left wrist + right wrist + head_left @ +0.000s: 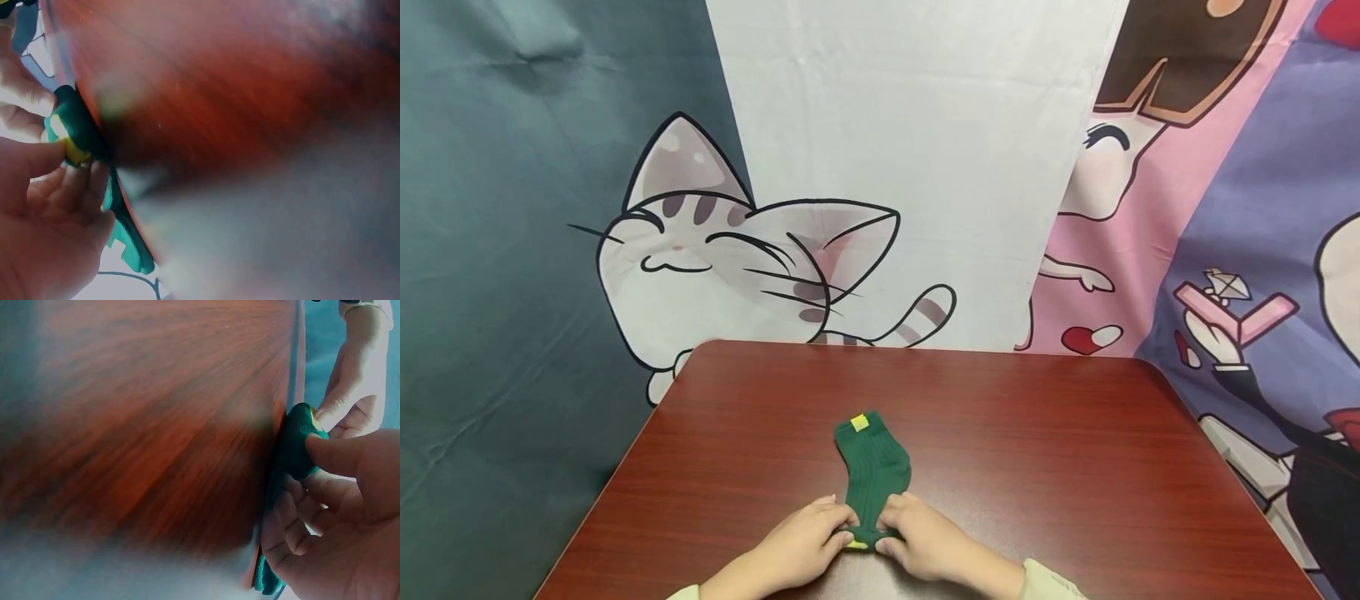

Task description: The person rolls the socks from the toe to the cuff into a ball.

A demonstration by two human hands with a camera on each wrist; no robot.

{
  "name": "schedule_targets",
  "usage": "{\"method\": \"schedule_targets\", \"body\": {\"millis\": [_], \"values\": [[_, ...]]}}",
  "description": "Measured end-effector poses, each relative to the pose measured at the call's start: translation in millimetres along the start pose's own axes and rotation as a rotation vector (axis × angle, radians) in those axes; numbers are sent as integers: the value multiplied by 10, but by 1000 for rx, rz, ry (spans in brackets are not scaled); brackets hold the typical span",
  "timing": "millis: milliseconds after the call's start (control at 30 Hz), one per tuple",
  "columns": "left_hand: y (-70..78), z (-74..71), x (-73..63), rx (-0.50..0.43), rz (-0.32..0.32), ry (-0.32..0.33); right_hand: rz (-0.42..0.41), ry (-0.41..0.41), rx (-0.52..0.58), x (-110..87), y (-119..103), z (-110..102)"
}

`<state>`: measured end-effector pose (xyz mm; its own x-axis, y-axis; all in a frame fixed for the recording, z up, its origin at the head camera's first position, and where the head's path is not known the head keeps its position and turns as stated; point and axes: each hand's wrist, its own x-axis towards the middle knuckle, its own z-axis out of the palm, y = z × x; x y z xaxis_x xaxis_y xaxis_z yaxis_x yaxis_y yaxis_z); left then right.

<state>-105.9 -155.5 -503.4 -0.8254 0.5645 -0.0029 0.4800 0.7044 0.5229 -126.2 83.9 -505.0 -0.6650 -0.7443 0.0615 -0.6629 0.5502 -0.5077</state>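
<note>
A dark green ribbed sock (pixel 874 471) lies on the table, one end pointing away with a yellow patch (pixel 860 422) on it. Its near end is turned up into a thick fold (pixel 78 122), where a second yellow patch (pixel 74 150) shows. My left hand (pixel 801 542) pinches the left side of this fold, thumb on the near face and fingers behind. On the right side, my right hand (pixel 928 540) pinches the same fold between thumb and fingers. From the right wrist view, the folded green bundle (pixel 297 440) stands up from the tabletop between both thumbs.
The reddish-brown wooden table (pixel 1037 450) has rounded far corners. Behind it hangs a backdrop (pixel 925 150) printed with a cartoon cat and cartoon people, close to the far edge. Pale green sleeves (pixel 1048 582) end at the wrists.
</note>
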Motion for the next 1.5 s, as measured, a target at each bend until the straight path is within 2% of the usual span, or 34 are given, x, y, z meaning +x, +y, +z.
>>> {"method": "schedule_targets", "body": {"millis": [233,433,533,767,867,1000,1133,1333,1500], "values": [[22,33,24,156,1,26,107,-7,-50,45,-54,-20],[53,41,39,214,-34,56,144,-22,-83,71,-79,-31],[50,46,42,236,-33,88,150,-19,-123,78,-76,-25],[27,52,39,293,65,146,146,4,-172,68,-63,-46],[41,37,36,377,113,155,134,26,-169,58,-55,-42],[69,16,27,505,217,185,97,64,-181,25,-42,-32],[78,-14,-8,570,304,176,28,112,-178,-42,-30,-29],[58,-57,-40,608,337,70,-107,113,-179,-143,-11,-29],[90,-81,-13,644,343,40,-125,93,-219,-159,-9,-30]]}}
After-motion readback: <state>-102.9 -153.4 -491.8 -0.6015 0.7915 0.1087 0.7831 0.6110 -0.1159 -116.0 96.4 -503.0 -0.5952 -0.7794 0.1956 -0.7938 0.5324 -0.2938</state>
